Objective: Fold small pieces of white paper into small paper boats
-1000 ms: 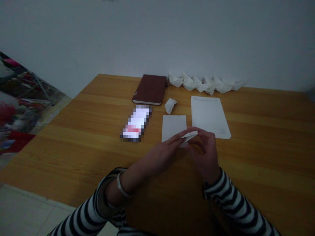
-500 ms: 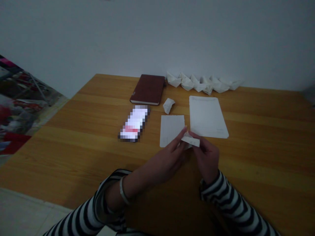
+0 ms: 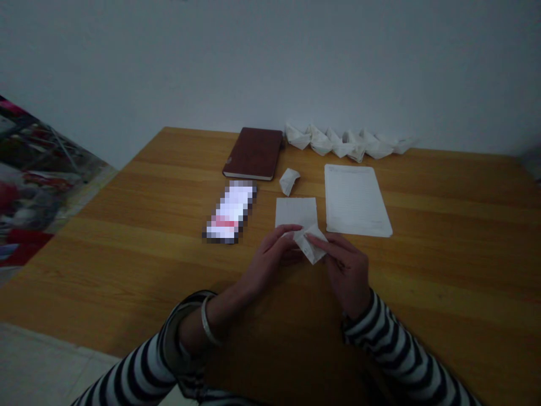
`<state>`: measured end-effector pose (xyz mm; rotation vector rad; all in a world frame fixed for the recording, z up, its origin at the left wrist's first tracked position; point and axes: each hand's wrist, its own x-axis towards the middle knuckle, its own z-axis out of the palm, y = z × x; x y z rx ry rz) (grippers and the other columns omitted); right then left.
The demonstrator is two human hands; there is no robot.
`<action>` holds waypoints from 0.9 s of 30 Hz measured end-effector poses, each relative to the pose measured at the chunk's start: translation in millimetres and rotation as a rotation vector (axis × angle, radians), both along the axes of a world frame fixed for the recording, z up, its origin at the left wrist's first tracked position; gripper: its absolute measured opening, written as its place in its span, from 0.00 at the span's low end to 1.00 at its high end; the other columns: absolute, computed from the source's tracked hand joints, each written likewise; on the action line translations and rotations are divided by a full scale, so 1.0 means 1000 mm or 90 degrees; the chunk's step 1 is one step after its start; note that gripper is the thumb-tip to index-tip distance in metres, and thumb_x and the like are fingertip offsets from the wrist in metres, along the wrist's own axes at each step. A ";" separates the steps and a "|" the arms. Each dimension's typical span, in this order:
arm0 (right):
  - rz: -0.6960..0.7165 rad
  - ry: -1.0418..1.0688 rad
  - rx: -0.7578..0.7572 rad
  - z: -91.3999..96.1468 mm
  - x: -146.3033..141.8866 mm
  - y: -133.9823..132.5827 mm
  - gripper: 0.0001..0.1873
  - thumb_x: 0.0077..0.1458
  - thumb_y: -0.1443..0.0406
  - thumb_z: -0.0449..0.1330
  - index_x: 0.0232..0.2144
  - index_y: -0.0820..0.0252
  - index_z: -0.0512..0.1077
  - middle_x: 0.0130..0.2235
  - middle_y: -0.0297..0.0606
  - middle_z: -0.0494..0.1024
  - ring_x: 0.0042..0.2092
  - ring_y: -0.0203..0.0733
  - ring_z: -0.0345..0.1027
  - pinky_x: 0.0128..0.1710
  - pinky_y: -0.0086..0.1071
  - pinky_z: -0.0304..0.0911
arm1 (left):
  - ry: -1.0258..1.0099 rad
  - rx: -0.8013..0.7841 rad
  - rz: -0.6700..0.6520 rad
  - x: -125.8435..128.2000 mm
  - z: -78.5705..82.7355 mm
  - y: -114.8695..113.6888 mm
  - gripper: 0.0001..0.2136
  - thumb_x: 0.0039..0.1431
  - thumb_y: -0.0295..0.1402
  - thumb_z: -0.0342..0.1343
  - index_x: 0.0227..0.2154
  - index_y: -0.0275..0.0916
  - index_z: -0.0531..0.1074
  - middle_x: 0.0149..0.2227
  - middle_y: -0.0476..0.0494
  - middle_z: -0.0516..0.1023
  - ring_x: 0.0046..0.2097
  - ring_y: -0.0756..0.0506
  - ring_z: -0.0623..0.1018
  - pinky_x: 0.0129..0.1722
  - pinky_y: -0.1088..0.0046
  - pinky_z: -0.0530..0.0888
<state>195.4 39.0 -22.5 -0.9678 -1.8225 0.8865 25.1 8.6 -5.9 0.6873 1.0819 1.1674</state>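
Observation:
A small piece of folded white paper (image 3: 311, 252) is held between both hands above the near part of the table. My left hand (image 3: 270, 254) pinches its left side, thumb and fingers closed on it. From the right, my right hand (image 3: 349, 268) grips it with the thumb laid over its face. Just beyond the hands lies a lined paper piece (image 3: 296, 210), its lower part hidden by my left fingers. Farther off sits another small folded paper (image 3: 289, 181). Some of my fingertips are hidden behind the folded paper.
A stack of lined sheets (image 3: 357, 200) lies right of centre. Several folded paper boats (image 3: 333, 142) stand in a row along the wall. A brown notebook (image 3: 253, 153) and a phone (image 3: 231, 211) with a blurred screen lie on the left of the wooden table (image 3: 139, 225).
The folded paper has turned from a narrow edge-on strip to a diamond-like face. My left hand has shifted left and slightly down; both hands still hold the paper.

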 end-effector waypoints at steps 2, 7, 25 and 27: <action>0.027 -0.005 0.013 0.001 -0.001 -0.002 0.23 0.59 0.73 0.52 0.49 0.47 0.77 0.45 0.39 0.79 0.46 0.43 0.74 0.45 0.40 0.71 | 0.080 0.036 -0.069 -0.002 -0.001 0.002 0.15 0.61 0.42 0.56 0.41 0.35 0.75 0.37 0.42 0.80 0.39 0.45 0.78 0.42 0.68 0.73; 0.100 0.035 -0.056 0.006 -0.003 -0.003 0.22 0.58 0.70 0.56 0.53 0.48 0.74 0.53 0.40 0.75 0.55 0.46 0.69 0.55 0.43 0.66 | 0.169 0.081 -0.073 -0.008 -0.003 0.006 0.17 0.62 0.43 0.55 0.42 0.34 0.78 0.36 0.41 0.80 0.38 0.46 0.76 0.40 0.69 0.72; -0.020 0.181 -0.301 0.000 -0.013 -0.003 0.18 0.51 0.61 0.66 0.45 0.52 0.67 0.44 0.39 0.79 0.39 0.43 0.77 0.38 0.36 0.74 | 0.141 0.094 -0.044 0.003 0.001 0.001 0.17 0.64 0.41 0.54 0.50 0.38 0.75 0.45 0.40 0.80 0.45 0.44 0.77 0.46 0.67 0.74; -0.018 0.198 -0.313 0.000 -0.012 -0.001 0.17 0.51 0.62 0.65 0.44 0.52 0.69 0.43 0.39 0.79 0.40 0.43 0.76 0.40 0.37 0.74 | 0.176 0.126 -0.049 0.002 0.004 0.000 0.16 0.65 0.41 0.53 0.50 0.39 0.75 0.46 0.41 0.80 0.48 0.43 0.77 0.50 0.66 0.73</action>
